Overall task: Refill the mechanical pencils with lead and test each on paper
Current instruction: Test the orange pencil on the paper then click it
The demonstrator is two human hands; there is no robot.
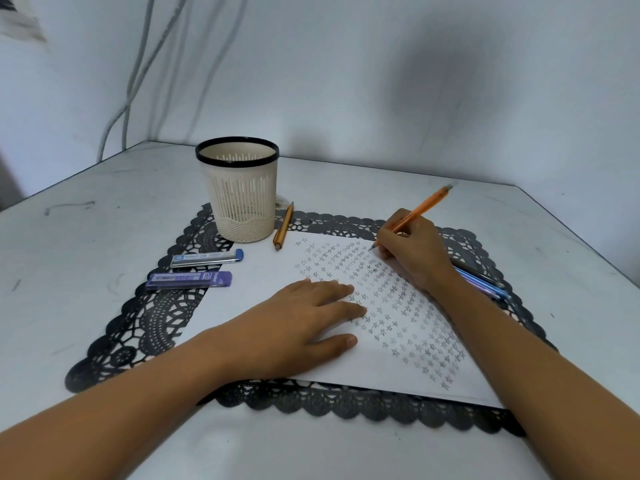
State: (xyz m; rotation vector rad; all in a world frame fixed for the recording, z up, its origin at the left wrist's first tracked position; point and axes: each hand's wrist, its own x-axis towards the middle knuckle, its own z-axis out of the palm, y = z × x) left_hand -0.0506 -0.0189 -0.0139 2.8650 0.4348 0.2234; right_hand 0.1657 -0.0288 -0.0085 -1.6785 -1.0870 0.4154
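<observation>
Table (104, 237) with slotted cup (242, 202): right hand (412, 251) grips orange pencil (426, 206), left hand (298, 323) presses paper (374, 372).

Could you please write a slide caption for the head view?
Right hand tests an orange pencil on star-covered paper; left hand presses it flat.

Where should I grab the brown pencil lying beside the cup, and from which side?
Probably best: pinch the brown pencil mid-barrel, fingers across its thin shaft, coming from above and the right. It lies flat, and the cup crowds its left side.
</observation>
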